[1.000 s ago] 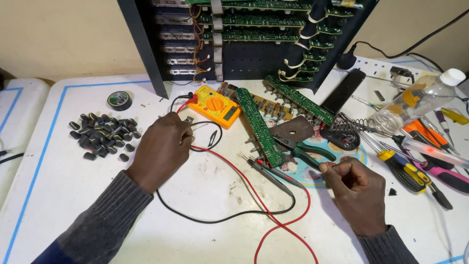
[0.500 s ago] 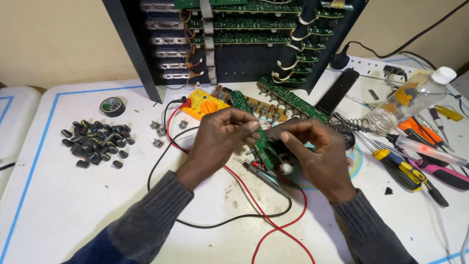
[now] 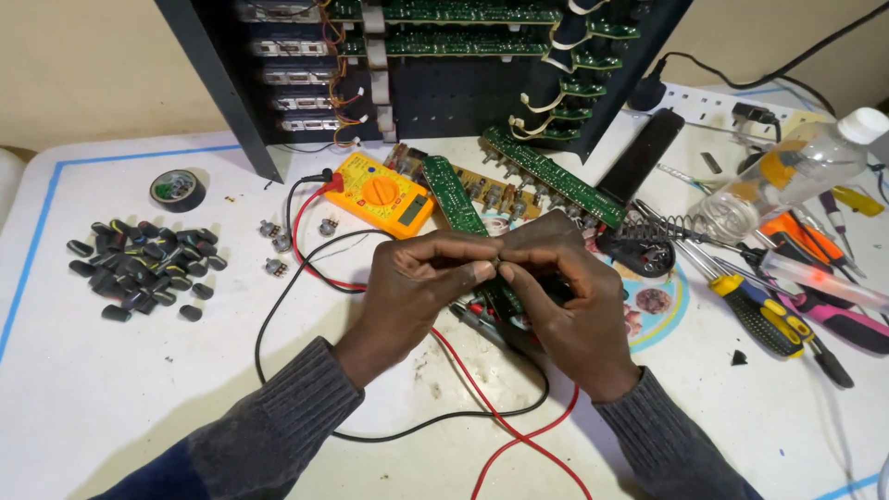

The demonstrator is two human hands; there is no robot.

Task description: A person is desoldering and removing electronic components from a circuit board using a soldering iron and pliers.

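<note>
My left hand (image 3: 417, 287) and my right hand (image 3: 569, 301) meet at the middle of the table, fingertips pressed together. Between them they pinch a small dark component (image 3: 497, 268), mostly hidden by the fingers. Under the hands lies a narrow green circuit board (image 3: 452, 193), its near end covered by them. A yellow multimeter (image 3: 381, 194) sits just behind the left hand. Its red lead (image 3: 482, 393) and black lead (image 3: 278, 310) loop across the white table around my wrists.
A pile of black knobs (image 3: 148, 268), a tape roll (image 3: 178, 190) and small potentiometers (image 3: 275, 243) lie at the left. Screwdrivers (image 3: 773, 315), a soldering stand coil (image 3: 667, 230) and a plastic bottle (image 3: 787, 171) crowd the right. A dark chassis with green boards (image 3: 444, 56) stands behind.
A second ago my hands were apart, the left over the leads and the right near the pliers. They have come together over the green board and now pinch the small component.
</note>
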